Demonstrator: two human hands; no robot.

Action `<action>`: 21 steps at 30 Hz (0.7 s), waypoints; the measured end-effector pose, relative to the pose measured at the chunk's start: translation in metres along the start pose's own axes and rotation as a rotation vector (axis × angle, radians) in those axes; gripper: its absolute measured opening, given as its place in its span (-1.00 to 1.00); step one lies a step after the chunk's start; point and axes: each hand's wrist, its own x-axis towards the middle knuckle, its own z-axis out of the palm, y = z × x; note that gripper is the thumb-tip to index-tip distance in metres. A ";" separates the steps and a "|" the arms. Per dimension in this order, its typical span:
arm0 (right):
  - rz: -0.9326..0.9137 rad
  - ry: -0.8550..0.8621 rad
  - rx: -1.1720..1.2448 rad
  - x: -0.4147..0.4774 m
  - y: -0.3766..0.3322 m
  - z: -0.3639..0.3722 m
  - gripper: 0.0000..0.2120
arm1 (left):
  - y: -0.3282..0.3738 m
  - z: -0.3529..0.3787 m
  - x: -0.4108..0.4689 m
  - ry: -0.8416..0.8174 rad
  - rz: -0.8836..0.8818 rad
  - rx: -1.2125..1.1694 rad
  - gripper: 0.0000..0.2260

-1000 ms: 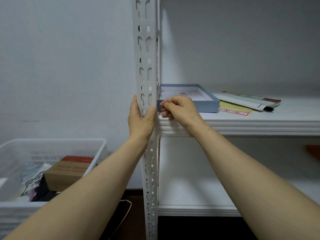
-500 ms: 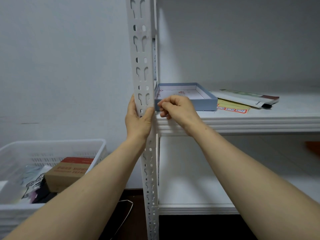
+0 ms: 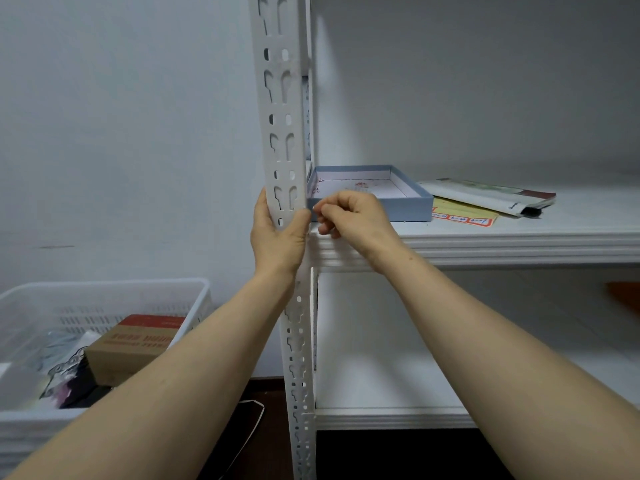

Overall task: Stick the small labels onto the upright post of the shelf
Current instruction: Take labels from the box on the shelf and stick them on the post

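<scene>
white post (image 3: pixel 282 133) clamped in your left grip (image 3: pixel 277 237).
right grip (image 3: pixel 353 220) pinched beside it; label hidden, likely flimsy: hold its edge.

Storage room, white slotted shelf post (image 3: pixel 280 109), plastic basket (image 3: pixel 104 286) of clutter

- Our left hand (image 3: pixel 277 237) grips the upright post (image 3: pixel 280 98), thumb across its front, forearm reaching up.
- Our right hand (image 3: pixel 353 220) is curled, fingers (image 3: pixel 329 207) pinched together just beside the left thumb.
</scene>
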 end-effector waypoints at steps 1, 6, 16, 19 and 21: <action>-0.001 0.001 -0.001 0.000 0.000 0.000 -0.77 | 0.002 0.002 0.000 0.018 -0.012 -0.020 -0.62; -0.002 0.008 0.000 0.000 0.001 0.000 -0.75 | 0.000 0.005 0.001 0.048 0.002 -0.007 -0.62; -0.001 0.017 -0.009 0.001 0.002 0.002 -0.75 | -0.001 -0.001 -0.001 0.013 0.032 -0.003 -0.52; -0.003 0.021 -0.017 0.000 0.001 0.002 -0.76 | -0.002 -0.003 -0.002 -0.005 0.027 0.001 -0.48; 0.000 0.024 -0.009 -0.001 0.001 0.001 -0.77 | -0.002 -0.004 -0.003 -0.021 0.020 0.012 -0.45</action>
